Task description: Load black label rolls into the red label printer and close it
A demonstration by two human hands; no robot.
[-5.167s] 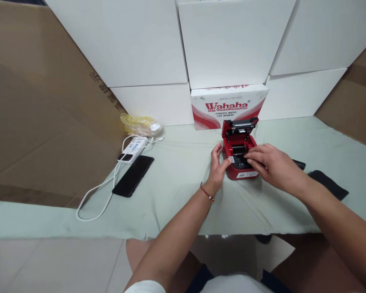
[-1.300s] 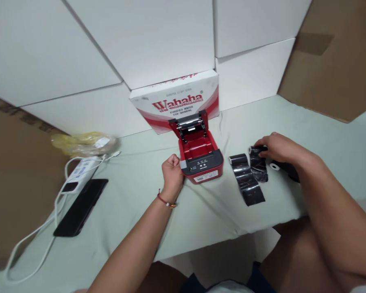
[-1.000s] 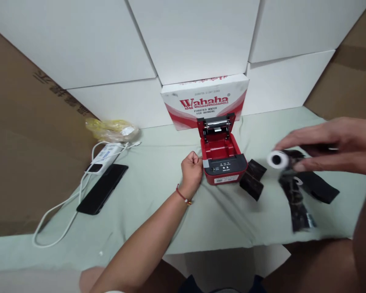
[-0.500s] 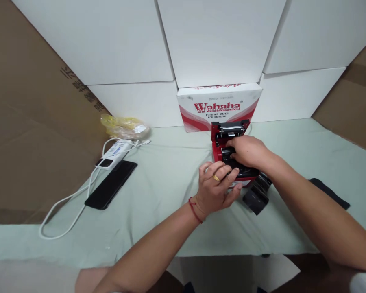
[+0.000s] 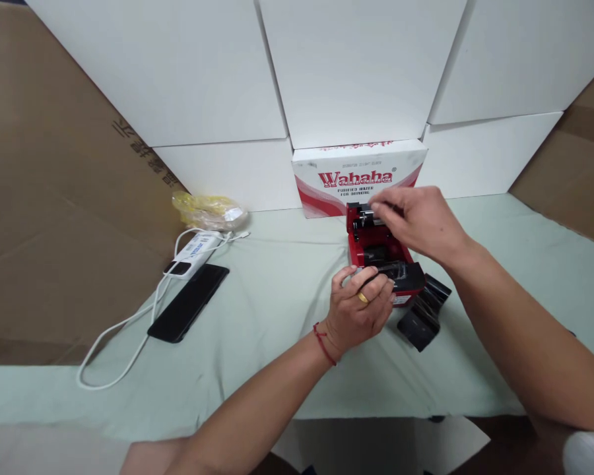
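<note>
A small red and black printer (image 5: 410,254) stands with its lid (image 5: 352,214) raised at the back and a dark roll (image 5: 376,254) inside its bay. My left hand (image 5: 359,307) is curled against the printer's front left corner, gripping it; some fingertips are hidden. Up at the lid, my right hand (image 5: 420,221) has its thumb and fingers pinched on the edge, covering the right part of it. A glossy black strip (image 5: 420,320), folded and curling, lies against the printer's front right side.
Behind the printer, a white and red Wahaba-style water carton marked Wahaha (image 5: 359,178) leans on white panels (image 5: 366,66). At left lie a black phone (image 5: 188,303), a white power strip (image 5: 198,249) with a looping cable (image 5: 111,340), and a yellowish plastic bag (image 5: 208,210).
My right hand has come up out of the printer's bay to the raised lid, uncovering the dark roll. My left hand stays at the printer's front corner.
</note>
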